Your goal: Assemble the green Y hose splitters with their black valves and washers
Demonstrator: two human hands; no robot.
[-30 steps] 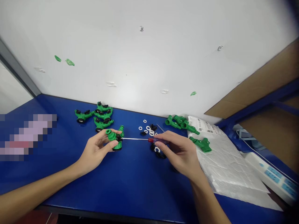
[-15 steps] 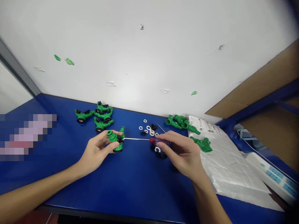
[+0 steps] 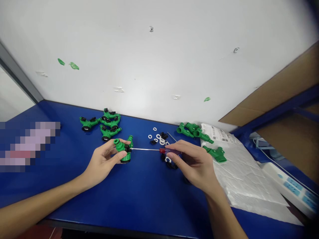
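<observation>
Centrally on the blue desk (image 3: 149,192), the left hand (image 3: 103,162) pinches a green plastic hose connector (image 3: 122,151), while the right hand (image 3: 194,166) grips a red-handled screwdriver (image 3: 165,150), its thin shaft touching the connector.

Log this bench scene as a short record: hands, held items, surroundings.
left hand: holds green plastic hose splitter
right hand: holds red-handled screwdriver
tool tip: at the splitter's black part
near right hand: white washers; small black parts
further off: green plastic fittings in two groups, the other; white packaging; power strip
surface: blue workbench
</observation>
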